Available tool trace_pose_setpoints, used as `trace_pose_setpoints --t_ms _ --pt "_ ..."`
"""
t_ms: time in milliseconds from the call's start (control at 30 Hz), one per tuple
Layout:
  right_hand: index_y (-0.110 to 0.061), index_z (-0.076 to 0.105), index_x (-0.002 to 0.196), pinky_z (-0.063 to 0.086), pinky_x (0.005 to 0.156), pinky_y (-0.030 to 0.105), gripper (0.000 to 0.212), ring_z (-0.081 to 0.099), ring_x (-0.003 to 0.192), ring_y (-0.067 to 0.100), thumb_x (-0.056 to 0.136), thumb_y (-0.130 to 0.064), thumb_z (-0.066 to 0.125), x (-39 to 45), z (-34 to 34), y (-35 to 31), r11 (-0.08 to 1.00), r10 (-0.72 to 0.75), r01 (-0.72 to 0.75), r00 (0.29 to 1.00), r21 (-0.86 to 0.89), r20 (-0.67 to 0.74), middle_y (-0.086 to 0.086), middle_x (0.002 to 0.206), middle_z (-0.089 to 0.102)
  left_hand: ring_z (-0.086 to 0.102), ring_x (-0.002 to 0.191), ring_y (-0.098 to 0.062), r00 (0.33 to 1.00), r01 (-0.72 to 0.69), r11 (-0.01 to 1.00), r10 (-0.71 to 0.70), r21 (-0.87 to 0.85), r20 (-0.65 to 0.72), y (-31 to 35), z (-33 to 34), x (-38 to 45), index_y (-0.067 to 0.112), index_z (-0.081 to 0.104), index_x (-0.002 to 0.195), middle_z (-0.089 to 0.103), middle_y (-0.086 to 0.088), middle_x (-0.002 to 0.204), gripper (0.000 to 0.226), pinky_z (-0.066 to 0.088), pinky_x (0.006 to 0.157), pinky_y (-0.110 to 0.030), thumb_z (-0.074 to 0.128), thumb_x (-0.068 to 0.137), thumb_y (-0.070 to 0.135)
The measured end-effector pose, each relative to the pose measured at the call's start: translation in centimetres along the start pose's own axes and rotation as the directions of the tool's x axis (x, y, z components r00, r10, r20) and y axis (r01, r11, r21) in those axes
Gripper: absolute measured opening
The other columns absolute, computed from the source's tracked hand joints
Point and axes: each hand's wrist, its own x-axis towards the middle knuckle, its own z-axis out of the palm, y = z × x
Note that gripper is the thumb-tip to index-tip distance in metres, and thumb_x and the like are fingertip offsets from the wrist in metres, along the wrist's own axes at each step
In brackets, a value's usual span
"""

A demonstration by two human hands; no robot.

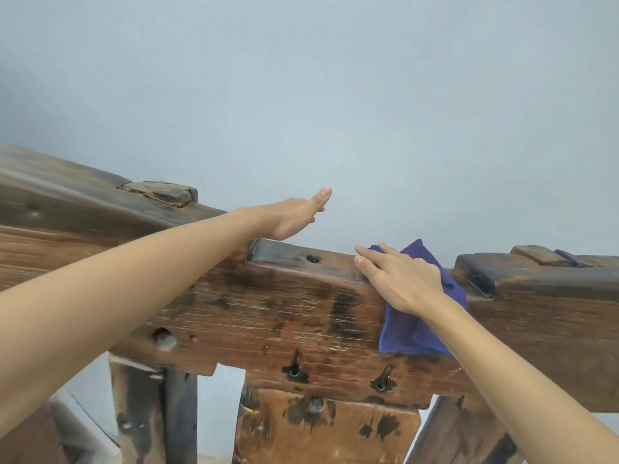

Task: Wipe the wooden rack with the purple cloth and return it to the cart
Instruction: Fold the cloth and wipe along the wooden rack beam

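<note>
While my right hand [402,279] presses the purple cloth [422,326] flat-fingered onto the wooden rack [284,306] and my left hand [294,216] hovers open, the loosely draped cloth could slide off.

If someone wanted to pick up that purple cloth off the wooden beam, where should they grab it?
Probably the flap of the purple cloth hanging down the front face of the wooden rack, pinched from the near side. It dangles free, while the right hand presses the top part flat on the beam.
</note>
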Motion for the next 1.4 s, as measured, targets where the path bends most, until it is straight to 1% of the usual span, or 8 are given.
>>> trace_pose_setpoints --t_ms 367,633,767,900,1033,1200,1333,1400 --pt "-0.040 0.031 0.153 0.040 0.089 0.049 0.058 0.052 0.134 0.036 0.101 -0.055 0.011 2.0 0.6 -9.1 0.993 -0.109 0.108 0.994 0.044 0.019 0.000 0.168 0.029 0.000 0.157 -0.014 1.000 0.013 0.965 -0.012 0.262 -0.007 -5.2 -3.6 -3.4 0.027 0.023 0.160 0.033 0.003 0.164 0.091 -0.004 0.126 -0.046 -0.009 0.090 0.075" --pt "-0.032 0.051 0.111 0.035 0.069 0.044 0.039 0.061 0.105 0.037 0.096 -0.046 0.018 2.5 0.6 -15.2 0.973 -0.209 0.209 0.978 0.093 -0.009 -0.005 0.116 0.055 -0.003 0.157 -0.031 0.988 -0.058 0.827 0.129 0.559 -0.089 -7.9 -6.2 -6.2 0.023 0.027 0.153 0.037 -0.007 0.158 0.055 0.009 0.124 -0.045 0.000 0.109 0.044" --pt "-0.034 0.047 0.132 0.035 0.074 0.045 0.039 0.058 0.098 0.039 0.100 -0.036 0.025 2.8 0.4 -16.3 0.973 -0.191 0.193 0.981 0.129 -0.023 0.004 0.140 0.056 -0.010 0.157 -0.023 0.987 -0.031 0.810 0.117 0.586 -0.109 -9.0 -8.8 -8.0 0.021 0.011 0.161 0.015 -0.002 0.170 0.068 0.001 0.127 -0.042 -0.005 0.104 0.055" --pt "-0.032 -0.003 0.163 0.035 0.063 0.041 0.067 0.046 0.062 0.023 0.103 -0.033 0.030 2.6 0.1 -17.0 0.973 -0.160 0.172 0.983 0.152 -0.088 -0.003 0.083 0.052 -0.011 0.157 -0.024 0.984 0.019 0.802 0.091 0.598 -0.154 -9.9 -10.8 -9.1 0.022 0.008 0.162 0.012 -0.003 0.171 0.064 -0.003 0.124 -0.038 -0.003 0.106 0.051" --pt "-0.022 0.006 0.163 0.037 0.062 0.040 0.065 0.049 0.069 0.031 0.105 -0.027 0.035 2.0 0.2 -17.4 0.974 -0.178 0.192 0.977 0.124 -0.115 -0.011 0.066 0.038 -0.013 0.156 -0.018 0.986 0.049 0.841 0.046 0.539 -0.161 -10.4 -11.9 -10.1 0.019 0.014 0.161 0.031 -0.003 0.165 0.076 -0.005 0.126 -0.038 -0.005 0.100 0.061" --pt "-0.028 0.015 0.162 0.040 0.068 0.043 0.062 0.052 0.078 0.037 0.103 -0.022 0.036 0.8 0.1 -17.4 0.973 -0.168 0.183 0.979 0.142 -0.115 -0.006 0.070 0.047 -0.005 0.136 0.018 0.984 -0.021 0.868 0.107 0.496 -0.145 -10.2 -12.8 -10.8 0.004 0.034 0.152 0.049 -0.009 0.153 0.083 -0.027 0.087 0.007 -0.005 0.102 0.058" --pt "-0.029 0.026 0.162 0.050 0.097 0.054 0.057 0.062 0.113 0.039 0.108 -0.019 0.038 0.1 0.1 -16.8 0.723 -0.007 0.104 0.990 0.683 -0.144 0.005 0.111 0.071 -0.012 0.154 -0.007 0.985 0.001 0.890 0.077 0.457 -0.153 -10.4 -12.9 -10.6 0.012 0.017 0.161 0.040 -0.004 0.161 0.080 -0.024 0.106 -0.009 -0.005 0.101 0.061" --pt "-0.019 0.031 0.161 0.047 0.106 0.038 0.053 0.059 0.127 0.029 0.109 -0.015 0.041 0.7 -0.1 -16.8 0.532 0.125 0.060 0.981 0.845 -0.149 0.007 0.139 0.064 -0.011 0.154 -0.007 0.984 -0.013 0.884 0.094 0.467 -0.152 -10.5 -13.2 -10.7 0.011 0.017 0.161 0.039 -0.004 0.161 0.080 -0.025 0.102 -0.005 -0.005 0.101 0.060"
